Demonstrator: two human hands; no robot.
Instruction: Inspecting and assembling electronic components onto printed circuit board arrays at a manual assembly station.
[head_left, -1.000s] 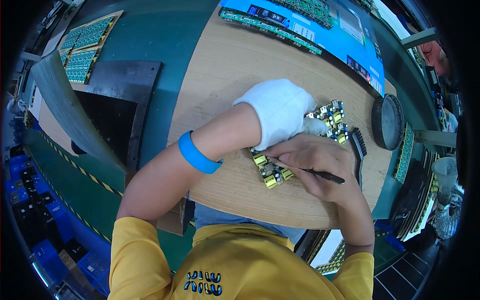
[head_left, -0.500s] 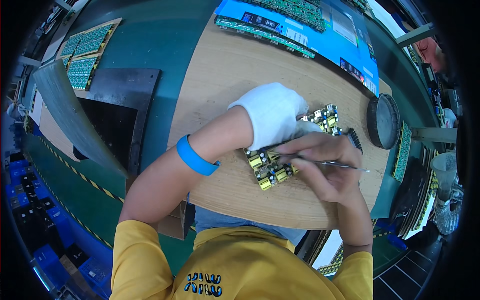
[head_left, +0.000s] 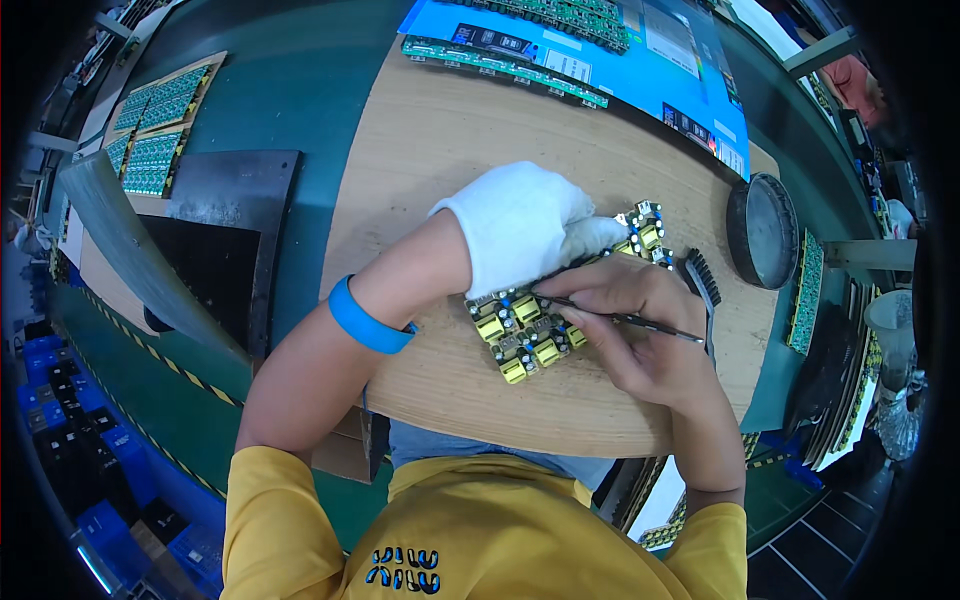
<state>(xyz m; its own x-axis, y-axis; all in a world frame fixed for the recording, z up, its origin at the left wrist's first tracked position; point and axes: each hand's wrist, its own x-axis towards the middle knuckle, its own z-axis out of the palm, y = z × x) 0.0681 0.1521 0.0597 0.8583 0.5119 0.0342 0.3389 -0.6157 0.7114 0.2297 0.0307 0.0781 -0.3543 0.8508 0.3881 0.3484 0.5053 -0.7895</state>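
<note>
A panel of circuit boards (head_left: 513, 345) with yellow transformers and small capacitors lies at a slant on the wooden board. My left hand (head_left: 525, 225), in a white glove, is closed over its far edge, fingers curled and partly hidden. My right hand (head_left: 648, 315) is bare and pinches thin dark tweezers (head_left: 665, 327). Their tips point left among the parts near the middle of the panel, where my fingers hide them. Just right of that hand lies a black-bristled brush (head_left: 703, 277).
A blue cardboard sheet (head_left: 690, 90) carries green circuit board strips (head_left: 500, 68) at the far side. A round black dish (head_left: 762, 232) sits at the right edge of the wooden board (head_left: 420, 160). At left are a black plate (head_left: 225, 190) and more green boards (head_left: 155, 160).
The whole view has shifted a little, moving the bench slightly left in the picture. The tweezers have turned slightly in my right hand, and more of the brush shows.
</note>
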